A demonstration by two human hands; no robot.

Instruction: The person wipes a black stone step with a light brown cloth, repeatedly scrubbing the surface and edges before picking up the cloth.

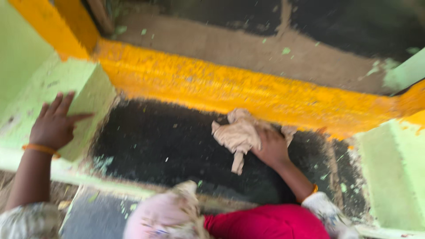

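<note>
My right hand [272, 148] grips a crumpled beige rag [237, 135] and presses it on a black stone floor panel [155, 146], close to a yellow painted ledge [230, 86]. My left hand [55, 124] lies flat, fingers spread, on a light green painted block [84, 79] at the left. An orange bangle sits on each wrist. The picture is blurred by motion.
A second light green block [394, 168] stands at the right. Beyond the yellow ledge lies a brown and black surface [248, 44] flecked with green paint chips. Red and pink cloth [265, 221] fills the bottom edge. A yellow post [57, 24] rises at the top left.
</note>
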